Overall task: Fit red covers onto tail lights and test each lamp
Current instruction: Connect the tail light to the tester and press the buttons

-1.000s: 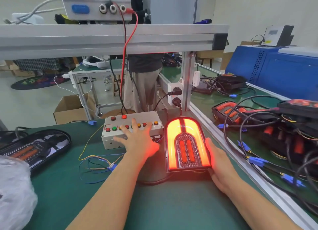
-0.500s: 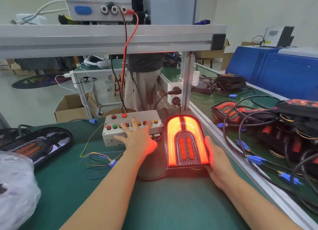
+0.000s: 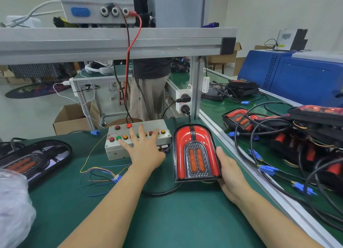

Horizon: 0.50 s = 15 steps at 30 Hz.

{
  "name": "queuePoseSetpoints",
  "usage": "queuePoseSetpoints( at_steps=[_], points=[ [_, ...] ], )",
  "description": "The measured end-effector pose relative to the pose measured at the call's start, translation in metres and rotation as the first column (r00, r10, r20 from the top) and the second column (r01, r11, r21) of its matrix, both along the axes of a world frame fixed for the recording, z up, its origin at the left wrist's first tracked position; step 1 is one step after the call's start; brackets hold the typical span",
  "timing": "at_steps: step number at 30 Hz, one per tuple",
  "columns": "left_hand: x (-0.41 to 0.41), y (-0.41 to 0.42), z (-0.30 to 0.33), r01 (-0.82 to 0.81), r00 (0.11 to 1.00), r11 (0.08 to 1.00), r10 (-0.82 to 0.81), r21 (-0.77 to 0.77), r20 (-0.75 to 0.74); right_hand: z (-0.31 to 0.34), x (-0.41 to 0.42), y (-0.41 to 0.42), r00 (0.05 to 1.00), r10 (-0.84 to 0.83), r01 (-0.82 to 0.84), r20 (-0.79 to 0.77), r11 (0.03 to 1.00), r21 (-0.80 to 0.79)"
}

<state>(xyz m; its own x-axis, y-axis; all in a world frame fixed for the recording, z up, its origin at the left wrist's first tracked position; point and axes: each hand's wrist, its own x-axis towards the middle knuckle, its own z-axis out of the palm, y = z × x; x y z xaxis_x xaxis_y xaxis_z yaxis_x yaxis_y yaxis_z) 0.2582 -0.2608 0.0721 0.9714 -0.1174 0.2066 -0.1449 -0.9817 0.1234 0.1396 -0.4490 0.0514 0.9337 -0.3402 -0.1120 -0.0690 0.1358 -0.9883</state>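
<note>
Tail light (image 3: 194, 153) at frame center-right, unlit, steadied by right hand (image 3: 230, 171) gripping its edge. Left hand (image 3: 146, 147) flat, fingers spread on button box (image 3: 138, 138). Press 1 button at a time, watch each section.

Blue machine (image 3: 297, 76) at right, cardboard box (image 3: 74, 117) on floor, crumpled plastic bag (image 3: 13, 210) lower left

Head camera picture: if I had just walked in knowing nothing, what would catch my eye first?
Probably the red tail light standing in the middle of the green bench, steadied at its right edge by the right hand. Just left of it, the left hand lies spread over a grey button box dotted with red, green and orange buttons. On the right lies a tangle of black cables and more lamps.
</note>
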Motion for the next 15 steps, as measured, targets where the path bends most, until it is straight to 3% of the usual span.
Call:
queuePoseSetpoints(
  at_steps=[6, 15],
  points=[
    [0.0021, 0.0015, 0.0062, 0.040, 0.999, 0.993, -0.041, 0.109, 0.004, -0.0008, 0.0000, 0.0001, 1.000, 0.001, -0.001, 0.002, 1.000, 0.008],
    [0.0079, -0.0002, 0.0046, 0.048, 0.997, 0.987, -0.056, 0.150, 0.051, 0.0012, 0.0001, 0.0010, 1.000, -0.025, 0.025, 0.003, 0.999, 0.031]
  ],
)
